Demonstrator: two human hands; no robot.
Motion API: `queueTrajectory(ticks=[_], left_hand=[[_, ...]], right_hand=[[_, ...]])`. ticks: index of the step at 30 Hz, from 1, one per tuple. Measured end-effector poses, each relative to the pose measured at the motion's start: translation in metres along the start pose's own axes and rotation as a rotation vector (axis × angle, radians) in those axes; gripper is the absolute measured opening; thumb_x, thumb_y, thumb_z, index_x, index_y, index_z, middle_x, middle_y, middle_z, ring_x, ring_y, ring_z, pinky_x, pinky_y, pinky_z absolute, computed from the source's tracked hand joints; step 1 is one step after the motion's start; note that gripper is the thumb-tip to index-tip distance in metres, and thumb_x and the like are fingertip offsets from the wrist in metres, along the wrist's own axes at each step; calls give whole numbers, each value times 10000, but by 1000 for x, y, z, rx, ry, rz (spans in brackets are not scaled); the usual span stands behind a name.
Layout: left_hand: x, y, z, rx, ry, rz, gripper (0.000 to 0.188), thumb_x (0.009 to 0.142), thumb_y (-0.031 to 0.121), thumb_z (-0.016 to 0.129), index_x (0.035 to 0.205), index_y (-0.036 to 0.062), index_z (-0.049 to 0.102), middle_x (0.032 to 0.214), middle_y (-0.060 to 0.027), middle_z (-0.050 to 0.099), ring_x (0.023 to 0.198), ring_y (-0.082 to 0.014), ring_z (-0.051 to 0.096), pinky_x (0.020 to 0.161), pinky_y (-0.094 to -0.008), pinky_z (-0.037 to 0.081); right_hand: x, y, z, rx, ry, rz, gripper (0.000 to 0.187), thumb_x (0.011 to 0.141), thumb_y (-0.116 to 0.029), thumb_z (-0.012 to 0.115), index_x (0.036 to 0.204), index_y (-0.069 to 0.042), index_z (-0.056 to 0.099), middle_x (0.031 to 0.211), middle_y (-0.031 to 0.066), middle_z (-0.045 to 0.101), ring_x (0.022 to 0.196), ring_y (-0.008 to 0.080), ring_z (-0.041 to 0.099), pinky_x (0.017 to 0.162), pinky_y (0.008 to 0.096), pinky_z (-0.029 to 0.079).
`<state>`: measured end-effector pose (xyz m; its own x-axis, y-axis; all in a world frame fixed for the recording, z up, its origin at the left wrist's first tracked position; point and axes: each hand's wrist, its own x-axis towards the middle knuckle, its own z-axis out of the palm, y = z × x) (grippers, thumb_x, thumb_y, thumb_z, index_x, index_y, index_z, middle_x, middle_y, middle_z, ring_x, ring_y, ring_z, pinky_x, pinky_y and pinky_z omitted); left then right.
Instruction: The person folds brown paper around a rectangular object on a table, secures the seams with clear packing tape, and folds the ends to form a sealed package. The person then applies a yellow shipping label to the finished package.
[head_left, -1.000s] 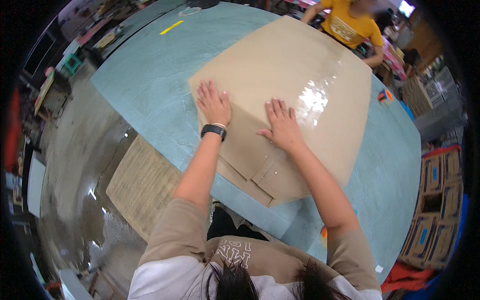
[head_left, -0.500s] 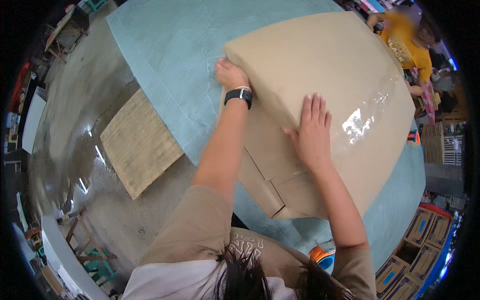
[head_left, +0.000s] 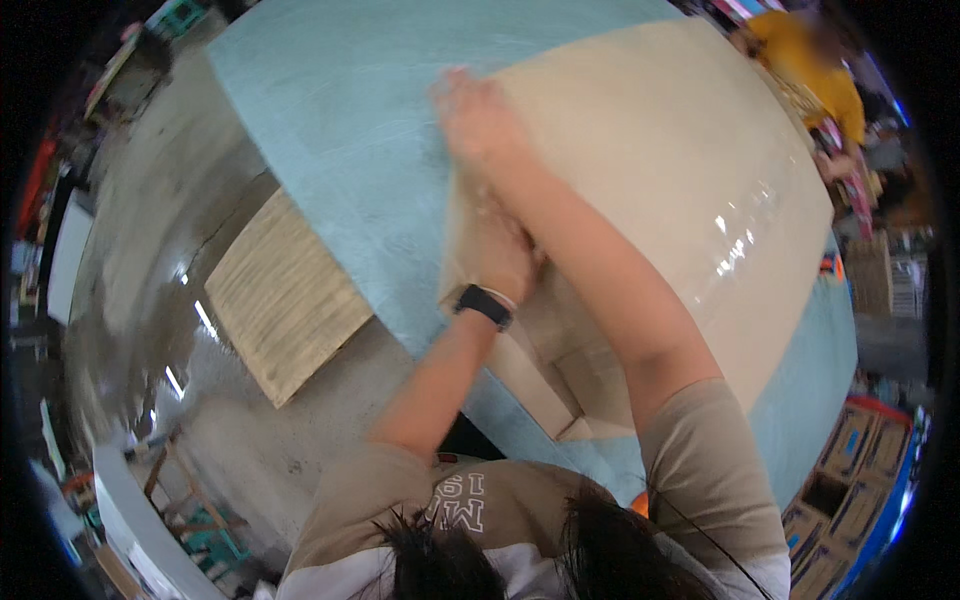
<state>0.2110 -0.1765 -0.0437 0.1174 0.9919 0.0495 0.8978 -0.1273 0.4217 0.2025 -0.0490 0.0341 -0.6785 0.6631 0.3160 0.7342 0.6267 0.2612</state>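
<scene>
A large brown cardboard box (head_left: 660, 130) lies on the pale blue tabletop, with glossy clear tape catching light on its right part. My left hand (head_left: 500, 250), with a black watch at the wrist, is at the box's left side, by a flap (head_left: 535, 385) on the near side. Across it reaches my right arm, and my right hand (head_left: 482, 120) is at the box's far left edge. Both hands are smeared by motion, so their fingers do not show clearly.
A wooden board (head_left: 285, 300) sits left of the blue table (head_left: 330, 120), above the wet concrete floor. Far right, a person in a yellow shirt (head_left: 800, 65) works. Several small brown cartons (head_left: 850, 450) stand at lower right. An orange object (head_left: 640, 503) peeks out near my shirt.
My right hand has left the box's top and swung far left, crossing over my left arm. The left hand has slid nearer along the box's left side.
</scene>
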Motion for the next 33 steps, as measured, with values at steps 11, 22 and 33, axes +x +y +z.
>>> queueTrajectory(ticks=[11,22,33], left_hand=[[-6,-14,10,217,133,-122,984,778,615,428,1292,-167,123,1374,-297,161,1309,-373,101,1052,-481,104],[-38,69,10,217,-229,-216,1426,440,732,658,1273,-196,-35,1369,-345,15,1306,-414,-36,1065,-434,1],[-37,74,-7,8,-301,-263,1442,405,661,731,1287,-168,-54,1381,-325,5,1309,-404,-49,1067,-432,-10]], right_hand=[[-370,5,-79,378,-529,-29,724,836,-515,381,1343,-20,234,1409,142,210,1324,249,149,1084,364,120],[-396,-20,-87,621,-405,361,560,833,-333,491,1310,-88,331,1361,83,314,1243,231,300,1021,385,236],[-322,60,-147,102,-264,540,728,755,-390,594,1321,-57,282,1372,124,275,1262,334,246,962,538,267]])
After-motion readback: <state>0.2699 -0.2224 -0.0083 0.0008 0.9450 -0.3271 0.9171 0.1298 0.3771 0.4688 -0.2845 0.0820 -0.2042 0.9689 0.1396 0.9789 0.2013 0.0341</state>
